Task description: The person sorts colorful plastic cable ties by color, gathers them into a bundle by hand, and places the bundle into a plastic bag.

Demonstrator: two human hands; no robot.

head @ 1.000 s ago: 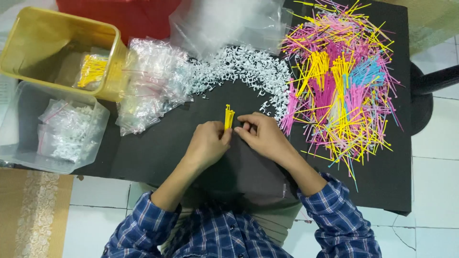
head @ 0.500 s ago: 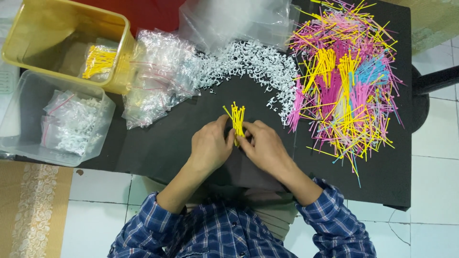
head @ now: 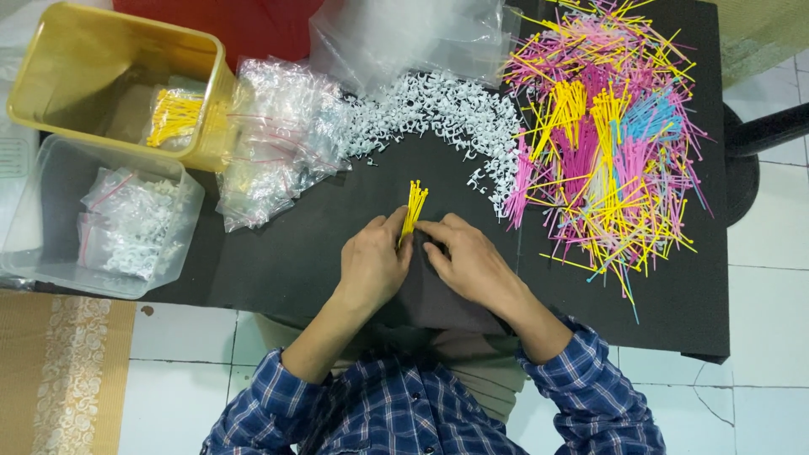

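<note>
A small bundle of thin yellow cable ties (head: 414, 206) stands nearly upright, fanned slightly at top, pinched at its base.

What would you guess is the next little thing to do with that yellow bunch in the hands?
Probably square up the bundle of yellow ties: the left hand pinches its lower end, the right hand touches beside it, and the tips fan out unevenly above the black mat.
</note>
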